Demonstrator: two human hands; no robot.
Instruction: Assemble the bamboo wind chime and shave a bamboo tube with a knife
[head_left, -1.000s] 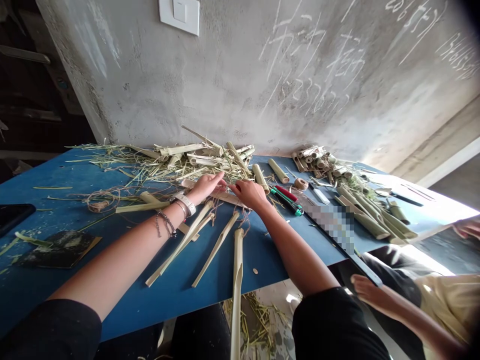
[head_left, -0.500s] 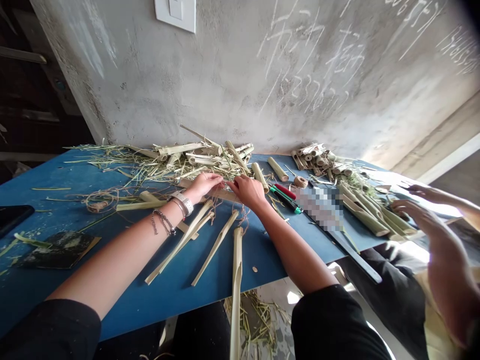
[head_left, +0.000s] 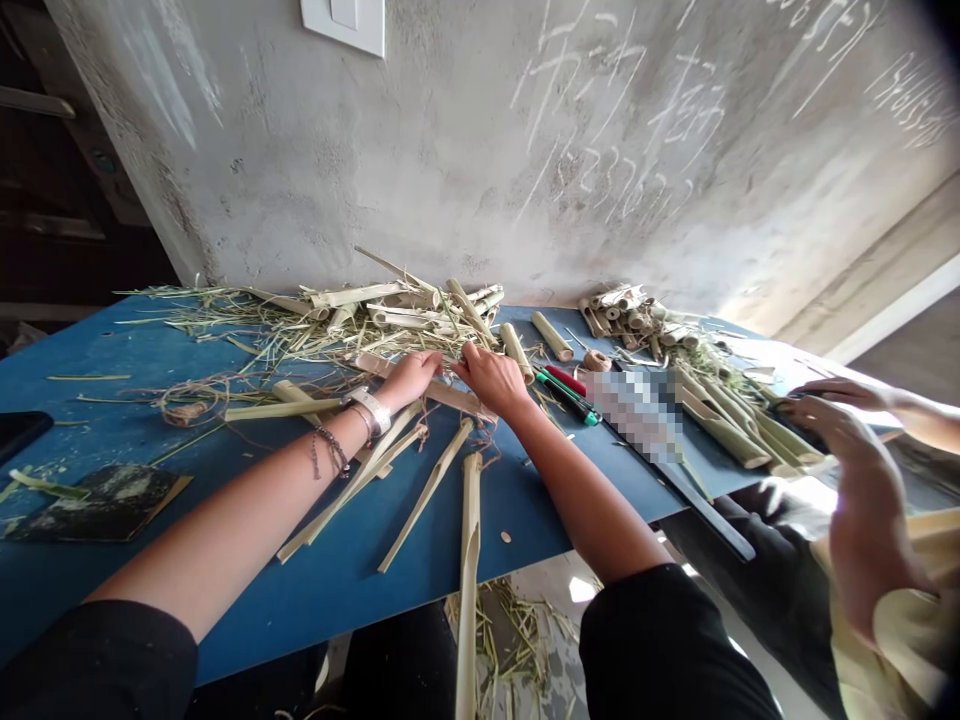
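Note:
Side by side over the middle of the blue table point(head_left: 330, 590), my left hand point(head_left: 412, 380) and my right hand point(head_left: 491, 378) have their fingers closed near each other. What the fingertips pinch is too small to make out. Beneath them lies a flat bamboo strip point(head_left: 459, 399). Reddish string joins it to split bamboo pieces that spread towards me: a forked one point(head_left: 349, 495), a short thin one point(head_left: 427, 495) and a longer one point(head_left: 469, 540) that reaches past the table's front edge.
A bamboo and shavings pile point(head_left: 390, 315) lies along the wall. Right of my hands are cutters point(head_left: 566, 395), a twine ball point(head_left: 598, 360), a long blade point(head_left: 697, 505) and split bamboo point(head_left: 727, 425). Another person's hands point(head_left: 832, 410) work at the far right. A string coil point(head_left: 191, 400) is left.
My left hand has shifted slightly right relative to the strip, uncovering more of its left end. The other person's hands have moved closer together. The whole view has shifted a little.

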